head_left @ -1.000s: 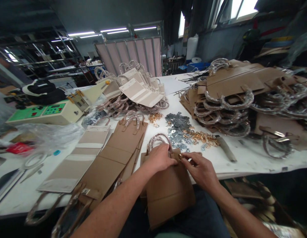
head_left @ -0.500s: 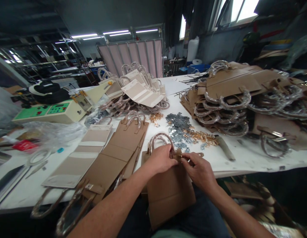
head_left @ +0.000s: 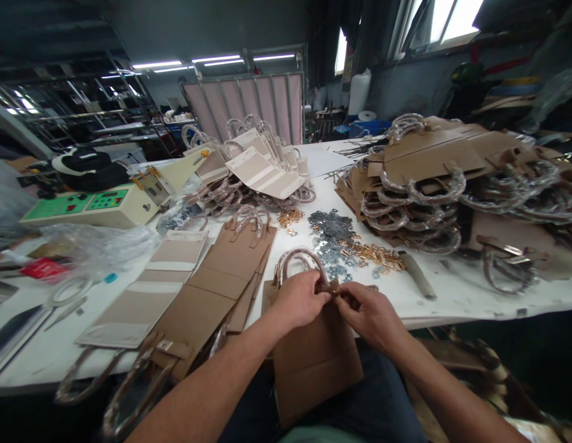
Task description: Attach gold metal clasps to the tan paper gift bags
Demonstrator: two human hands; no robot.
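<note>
A brown handbag panel (head_left: 316,369) leans over my lap against the table edge, its plastic-wrapped handle (head_left: 302,253) standing at the top. My left hand (head_left: 302,297) grips the panel's upper edge by the handle base, thumb towards my right hand. Close beside it, my right hand (head_left: 363,307) pinches a small gold-coloured metal fitting (head_left: 334,292) at the panel's top corner. The fingertips of both hands nearly meet there and partly hide the fitting. Beyond the hands lie loose gold fittings (head_left: 380,255) and thin grey metal plates (head_left: 330,231).
Brown panels (head_left: 216,277) and a beige-lined panel (head_left: 145,295) lie to the left. Handled panels are heaped at the back (head_left: 267,172) and right (head_left: 433,154). A grey cylindrical tool (head_left: 418,275) rests near the fittings. A green-topped machine (head_left: 89,206) and scissors (head_left: 66,301) are at left.
My right hand has moved slightly left, closer to my left hand, bringing the gold fitting in against the panel's corner. My left hand stays on the panel.
</note>
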